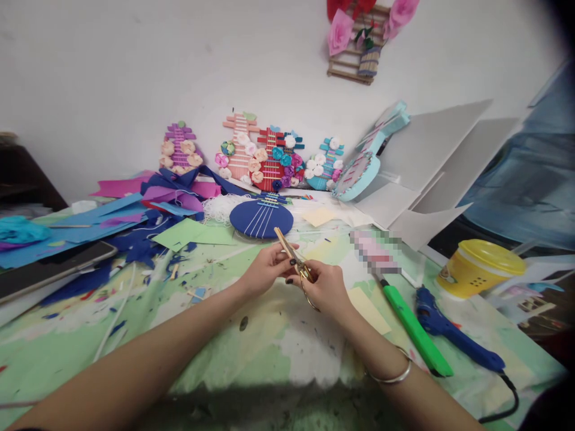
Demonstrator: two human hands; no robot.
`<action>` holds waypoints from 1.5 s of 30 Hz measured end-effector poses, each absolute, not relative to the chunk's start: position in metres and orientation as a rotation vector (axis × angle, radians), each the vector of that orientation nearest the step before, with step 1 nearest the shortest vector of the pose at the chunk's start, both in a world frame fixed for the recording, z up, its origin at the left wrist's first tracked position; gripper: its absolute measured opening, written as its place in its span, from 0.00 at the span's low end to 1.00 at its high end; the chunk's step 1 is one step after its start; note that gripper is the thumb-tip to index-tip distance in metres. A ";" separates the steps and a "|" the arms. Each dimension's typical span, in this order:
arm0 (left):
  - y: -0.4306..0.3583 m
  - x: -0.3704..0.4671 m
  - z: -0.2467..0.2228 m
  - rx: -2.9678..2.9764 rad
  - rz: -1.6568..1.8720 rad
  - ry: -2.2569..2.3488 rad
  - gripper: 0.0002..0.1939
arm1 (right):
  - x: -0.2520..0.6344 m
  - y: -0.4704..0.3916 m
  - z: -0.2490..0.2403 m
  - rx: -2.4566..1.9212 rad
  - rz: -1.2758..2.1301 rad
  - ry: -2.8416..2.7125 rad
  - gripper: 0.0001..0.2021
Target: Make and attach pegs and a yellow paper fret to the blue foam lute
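My right hand (327, 288) is closed on gold-handled scissors (306, 272), their blades pointing away from me and to the left. My left hand (266, 269) pinches a thin wood-coloured stick (281, 237) that lies along the blades. Fingers partly hide where stick and blades meet. Just beyond both hands is a dark blue pipa-shaped craft piece (256, 218) with white strings down its front. To the right of my right hand a pale yellow paper piece (369, 310) lies on the table.
A green-handled tool (417, 329), a blue glue gun (453, 332) and a yellow tub (480, 269) stand or lie at right. Decorated pipa crafts (272, 158) lean along the wall. Green paper (193, 233), blue felt scraps and a phone (58, 269) occupy the left.
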State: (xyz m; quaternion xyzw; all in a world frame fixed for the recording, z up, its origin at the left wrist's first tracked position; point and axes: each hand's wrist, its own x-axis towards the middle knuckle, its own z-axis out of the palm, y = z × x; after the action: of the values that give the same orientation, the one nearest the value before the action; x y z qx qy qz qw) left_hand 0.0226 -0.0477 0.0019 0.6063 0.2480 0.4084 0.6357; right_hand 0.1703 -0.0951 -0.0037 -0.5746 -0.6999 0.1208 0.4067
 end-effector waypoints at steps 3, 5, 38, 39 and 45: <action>-0.049 0.025 0.000 1.401 0.916 0.558 0.23 | 0.170 -0.097 -0.003 -1.444 0.318 -1.772 0.13; -0.049 0.026 -0.002 1.408 0.911 0.544 0.22 | 0.170 -0.097 -0.003 -1.462 0.318 -1.758 0.12; -0.049 0.021 0.007 1.294 0.982 0.688 0.30 | 0.169 -0.094 -0.003 -1.530 0.317 -1.768 0.14; -0.049 0.020 0.008 1.301 0.993 0.684 0.35 | 0.169 -0.094 -0.003 -1.531 0.328 -1.768 0.14; -0.051 0.019 0.010 1.330 0.972 0.641 0.48 | 0.168 -0.097 -0.001 -1.535 0.358 -1.765 0.12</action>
State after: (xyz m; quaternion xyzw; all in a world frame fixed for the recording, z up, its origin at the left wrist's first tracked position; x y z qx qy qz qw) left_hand 0.0187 -0.0505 0.0097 0.5816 0.2806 0.4251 0.6343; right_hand 0.1684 -0.0965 -0.0006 -0.6006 -0.6906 0.1399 0.3779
